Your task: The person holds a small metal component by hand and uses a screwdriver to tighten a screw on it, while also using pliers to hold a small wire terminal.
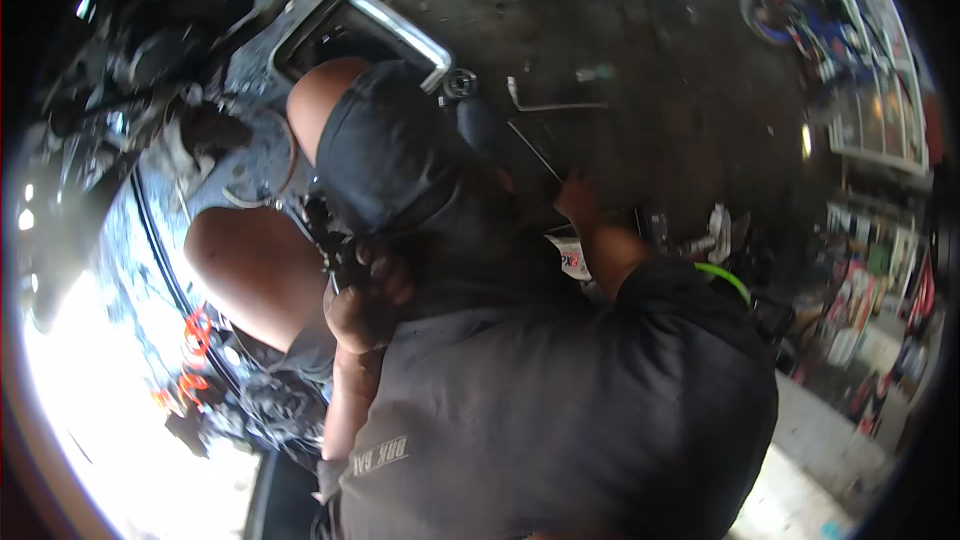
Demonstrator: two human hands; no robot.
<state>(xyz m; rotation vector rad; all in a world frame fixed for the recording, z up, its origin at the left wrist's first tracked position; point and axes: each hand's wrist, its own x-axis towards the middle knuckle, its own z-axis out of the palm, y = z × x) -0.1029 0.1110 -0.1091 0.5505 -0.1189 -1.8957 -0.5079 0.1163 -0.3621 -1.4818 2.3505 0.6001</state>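
Floor (690, 90) lies open upper right, past the bright-edged tray (400, 25); right grip (578, 202) pinches a thin rod (535, 150), left grip (368, 298) curls around a dark part (340, 258).

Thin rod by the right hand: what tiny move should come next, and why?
Perhaps settle the right hand snugly around the thin rod, because the hand is at the rod's near end, and blur and shadow hide whether it is firmly held.

Looks like a wkshp, w/ grimy flr (690, 110), metal tray (400, 25), wheel (755, 0) & cluttered shelving (885, 120).
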